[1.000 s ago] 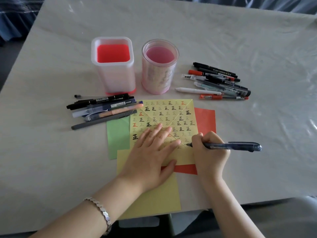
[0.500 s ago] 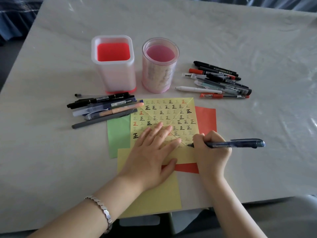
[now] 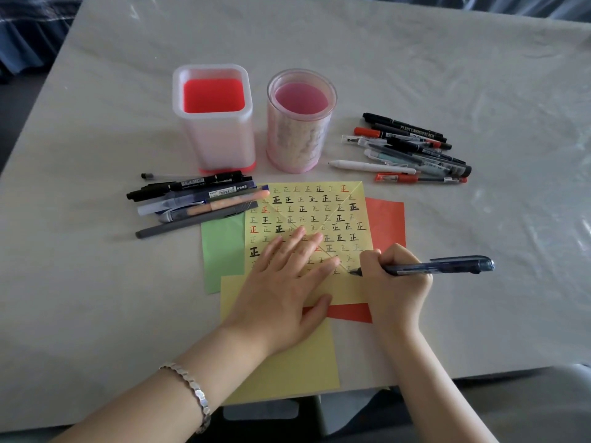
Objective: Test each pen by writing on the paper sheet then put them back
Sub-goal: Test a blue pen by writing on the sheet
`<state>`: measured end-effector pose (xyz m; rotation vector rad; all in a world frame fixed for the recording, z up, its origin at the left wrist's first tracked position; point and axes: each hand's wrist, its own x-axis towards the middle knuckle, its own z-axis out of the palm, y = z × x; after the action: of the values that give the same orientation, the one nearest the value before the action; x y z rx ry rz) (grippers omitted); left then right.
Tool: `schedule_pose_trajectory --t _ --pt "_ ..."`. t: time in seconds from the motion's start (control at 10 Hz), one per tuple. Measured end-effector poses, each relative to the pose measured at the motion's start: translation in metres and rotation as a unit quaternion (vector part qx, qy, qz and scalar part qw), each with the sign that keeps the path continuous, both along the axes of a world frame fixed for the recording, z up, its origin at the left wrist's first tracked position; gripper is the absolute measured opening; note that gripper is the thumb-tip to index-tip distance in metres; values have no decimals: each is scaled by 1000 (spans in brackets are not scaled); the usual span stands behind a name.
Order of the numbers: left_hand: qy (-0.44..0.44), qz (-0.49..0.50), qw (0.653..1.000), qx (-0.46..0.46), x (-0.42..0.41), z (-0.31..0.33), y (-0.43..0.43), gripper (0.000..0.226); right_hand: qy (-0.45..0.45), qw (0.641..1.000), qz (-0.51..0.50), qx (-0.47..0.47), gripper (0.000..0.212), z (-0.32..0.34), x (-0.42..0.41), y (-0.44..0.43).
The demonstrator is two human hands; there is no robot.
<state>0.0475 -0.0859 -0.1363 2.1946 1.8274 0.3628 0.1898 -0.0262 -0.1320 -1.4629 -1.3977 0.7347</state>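
Observation:
A yellow paper sheet (image 3: 319, 212) covered with rows of written characters lies in the middle of the table. My left hand (image 3: 284, 282) rests flat on its lower part, fingers spread. My right hand (image 3: 395, 282) grips a dark blue pen (image 3: 447, 266), whose tip touches the sheet near its lower right edge. One pile of pens (image 3: 195, 199) lies left of the sheet and another pile of pens (image 3: 412, 148) lies at the right. Behind the sheet stand two holders with no pens in them: a square one with a red bottom (image 3: 213, 119) and a round pink one (image 3: 300, 123).
Under the written sheet lie a green sheet (image 3: 222, 251), a red sheet (image 3: 387, 222) and another yellow sheet (image 3: 287, 369) that reaches the table's near edge. A pale plastic cover (image 3: 479, 75) lies over the table. A bracelet (image 3: 192, 391) is on my left wrist.
The pen tip has shifted slightly to the right along the sheet's lower right edge. My left hand stays flat on the paper.

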Motion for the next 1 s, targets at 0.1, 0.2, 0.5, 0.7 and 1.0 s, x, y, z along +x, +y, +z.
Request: schedule_pose_trajectory --t 0.1,0.2,0.5,0.7,1.0 --pt "3 0 1000 3 0 0 0 45 12 1000 -2 -6 30 1 0 0" --pt "-2 2 1000 8 0 0 0 45 3 1000 2 -12 28 1 -1 -1" --pt "-4 3 1000 15 0 0 0 44 24 999 -32 -17 34 3 1 0" --pt "-3 -7 1000 18 0 -2 0 45 116 988 -34 -97 48 31 20 12" --pt "-12 -5 1000 20 -2 -2 0 47 -4 992 79 -101 25 78 37 33"
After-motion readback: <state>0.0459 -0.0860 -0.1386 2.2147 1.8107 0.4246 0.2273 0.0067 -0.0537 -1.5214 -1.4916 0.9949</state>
